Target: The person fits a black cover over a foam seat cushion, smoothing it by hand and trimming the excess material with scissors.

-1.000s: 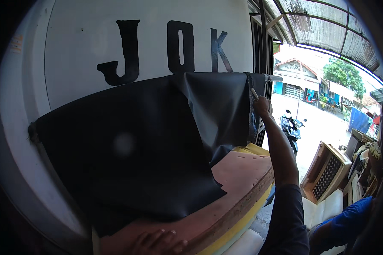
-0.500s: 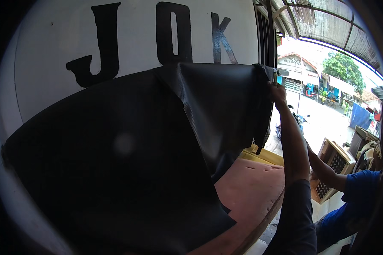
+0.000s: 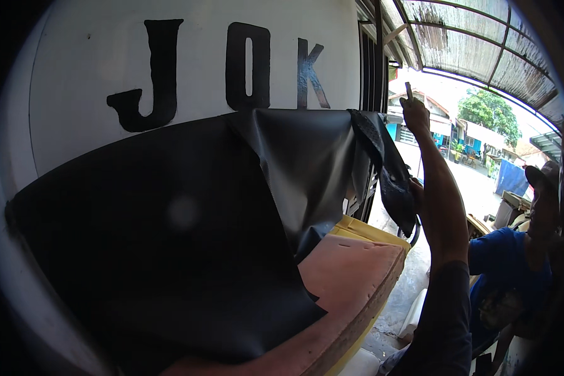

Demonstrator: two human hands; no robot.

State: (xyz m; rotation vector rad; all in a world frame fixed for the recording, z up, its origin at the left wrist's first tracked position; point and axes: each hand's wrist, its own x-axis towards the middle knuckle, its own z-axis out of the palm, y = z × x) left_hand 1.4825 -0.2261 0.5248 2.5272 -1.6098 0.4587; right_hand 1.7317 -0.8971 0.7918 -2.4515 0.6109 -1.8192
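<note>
The right hand (image 3: pixel 415 111) has gone up and away from the black vinyl sheet (image 3: pixel 188 238) since 1 second ago; it is now raised against the bright street, pinching a small thin object (image 3: pixel 408 89) (a blade or chalk, too small to tell). The sheet hangs free over the foam cushion (image 3: pixel 351 276), below the painted wall (image 3: pixel 188 44), so it seems released. The left hand is out of view now.

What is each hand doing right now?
Left hand: not in view.
Right hand: raised, closed around a small thin object; what it is cannot be told.
</note>
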